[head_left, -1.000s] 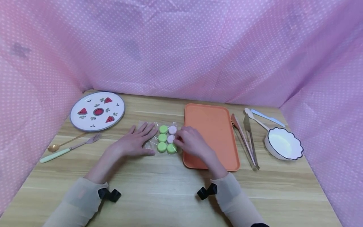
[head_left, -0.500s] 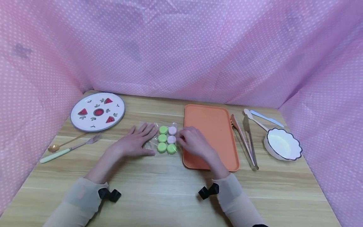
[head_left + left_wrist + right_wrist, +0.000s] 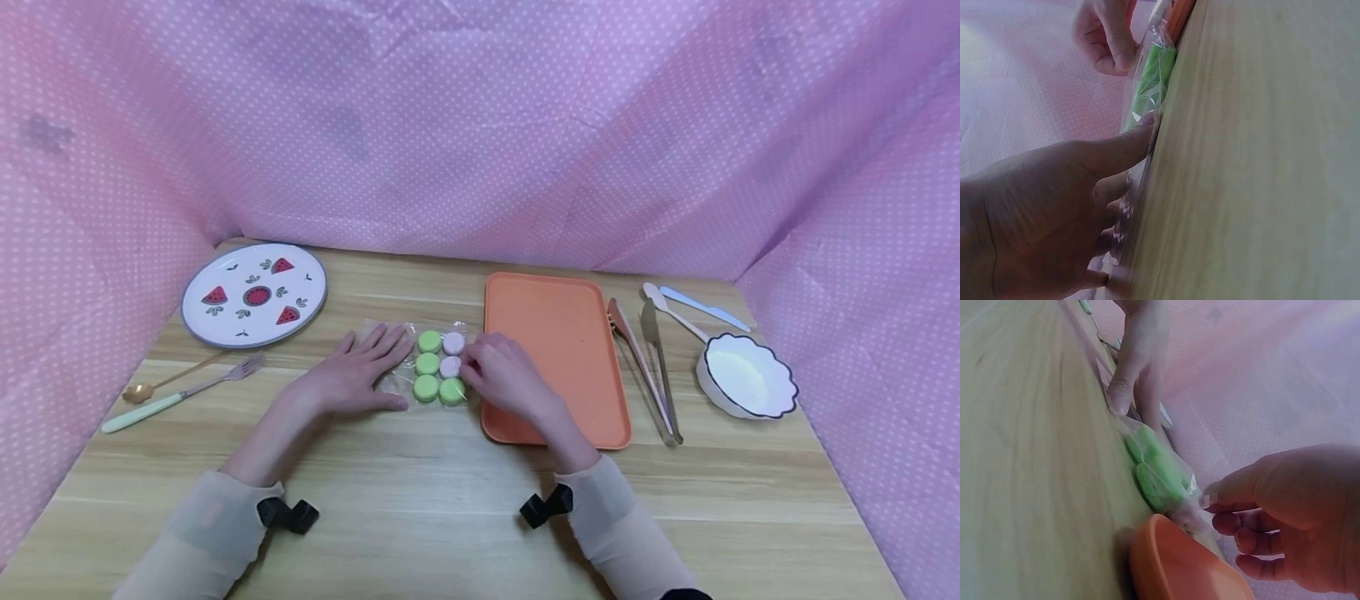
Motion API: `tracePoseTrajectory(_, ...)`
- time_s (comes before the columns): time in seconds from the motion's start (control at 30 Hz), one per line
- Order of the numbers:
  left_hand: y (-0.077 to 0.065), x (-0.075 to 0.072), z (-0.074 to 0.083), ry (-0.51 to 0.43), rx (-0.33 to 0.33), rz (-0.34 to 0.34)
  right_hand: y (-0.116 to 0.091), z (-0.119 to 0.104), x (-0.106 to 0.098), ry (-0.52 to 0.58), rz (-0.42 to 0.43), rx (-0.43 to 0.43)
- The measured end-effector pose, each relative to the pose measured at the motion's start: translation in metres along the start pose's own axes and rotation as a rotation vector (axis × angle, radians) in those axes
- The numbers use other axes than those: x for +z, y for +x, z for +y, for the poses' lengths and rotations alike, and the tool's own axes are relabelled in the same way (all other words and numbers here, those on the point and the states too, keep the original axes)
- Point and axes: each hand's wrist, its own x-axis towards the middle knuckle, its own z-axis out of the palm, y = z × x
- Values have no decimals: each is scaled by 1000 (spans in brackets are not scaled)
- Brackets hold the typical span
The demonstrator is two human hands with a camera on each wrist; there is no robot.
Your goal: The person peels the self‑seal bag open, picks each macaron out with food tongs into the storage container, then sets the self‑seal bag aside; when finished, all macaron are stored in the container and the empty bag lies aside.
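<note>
Creased pink polka-dot cloth (image 3: 480,133) hangs behind wood-grain table (image 3: 420,517). Smooth orange rectangular tray (image 3: 558,358), corners rounded, lies just right of clear, crinkly plastic bag (image 3: 404,383). Left hand (image 3: 348,379), fingers straight and spread wide, rests on bag's left end. Right hand (image 3: 506,375), fingers curled, pinches bag's right edge. Inside bag: four round green discs (image 3: 427,364), two round lilac discs (image 3: 453,342).

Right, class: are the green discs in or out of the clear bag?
In: the clear bag surrounds the green discs; both wrist views show it covering some of them.
</note>
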Motion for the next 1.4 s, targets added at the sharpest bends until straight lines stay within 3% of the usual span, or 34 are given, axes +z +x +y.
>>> tracePoseTrajectory(0.7, 0, -1, -1, 14, 9, 7, 1, 10, -5, 40, -5, 61)
tracePoseTrajectory(1.03, -1, -1, 0, 13, 4, 7, 12, 3, -1, -13, -25, 29)
tracePoseTrajectory(1.4, -2, -2, 1, 5, 0, 4, 12, 12, -2, 33, -42, 25)
